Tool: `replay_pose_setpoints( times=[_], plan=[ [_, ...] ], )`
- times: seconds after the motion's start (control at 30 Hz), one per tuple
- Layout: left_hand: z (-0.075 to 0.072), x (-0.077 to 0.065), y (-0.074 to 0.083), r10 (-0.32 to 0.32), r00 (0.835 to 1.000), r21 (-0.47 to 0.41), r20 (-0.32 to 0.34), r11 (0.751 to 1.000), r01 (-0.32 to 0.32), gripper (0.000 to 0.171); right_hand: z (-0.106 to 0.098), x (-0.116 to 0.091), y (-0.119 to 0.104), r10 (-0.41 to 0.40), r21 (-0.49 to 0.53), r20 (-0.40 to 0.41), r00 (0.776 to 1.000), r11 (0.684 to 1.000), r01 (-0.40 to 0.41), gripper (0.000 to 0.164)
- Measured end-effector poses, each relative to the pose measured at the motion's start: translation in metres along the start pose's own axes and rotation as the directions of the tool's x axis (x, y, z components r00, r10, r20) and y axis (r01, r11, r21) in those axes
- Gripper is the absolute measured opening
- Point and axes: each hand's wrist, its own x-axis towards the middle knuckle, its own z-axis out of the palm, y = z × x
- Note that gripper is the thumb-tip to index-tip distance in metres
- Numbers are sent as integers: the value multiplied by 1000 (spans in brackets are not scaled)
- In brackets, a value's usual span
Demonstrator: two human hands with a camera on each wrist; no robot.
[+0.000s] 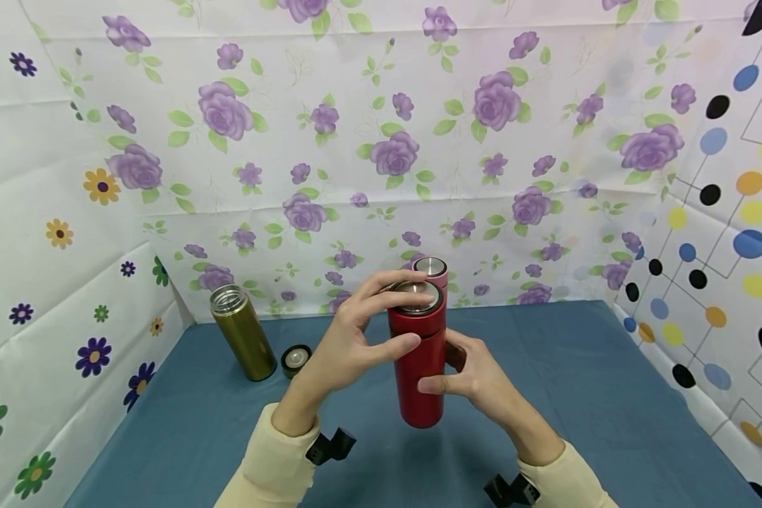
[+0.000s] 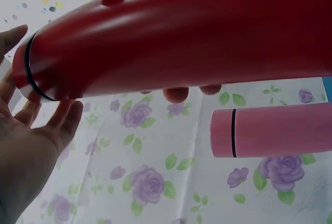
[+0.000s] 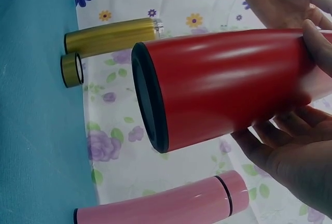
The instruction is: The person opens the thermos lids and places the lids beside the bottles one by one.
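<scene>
A red thermos flask [image 1: 420, 395] stands nearly upright in the air above the table, its base showing in the right wrist view. My right hand [image 1: 479, 377] grips its body, thumb in front and fingers behind. Around its red lid [image 2: 45, 73] my left hand [image 1: 349, 342] holds its curled fingers, thumb on the near side. Behind the red flask is a pink flask [image 2: 280, 130] with its lid on; in the head view the red one mostly hides it.
At the left of the blue table [image 1: 165, 430], an olive-gold flask [image 1: 248, 339] stands with its mouth uncovered. Its gold lid [image 1: 294, 360] lies next to it. A flowered cloth [image 1: 349, 169] hangs behind the table, with patterned cloths on both sides.
</scene>
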Motion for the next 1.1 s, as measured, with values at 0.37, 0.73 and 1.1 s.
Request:
replay_pose_setpoints(
  times=[0.37,0.73,1.1],
  plan=[
    [-1,2,0,12,1000,-18,-4,1000,-12,35,0,0,0,9,1,-2,1000,1000,-9,58],
    [6,3,-1,48,992,119,-116,992,-34,42,1,1,1,3,-14,-6,1000,1000,-3,56],
    [-1,2,-2,10,999,-40,49,999,-8,42,0,0,0,5,1,12,1000,1000,-5,58]
  ],
)
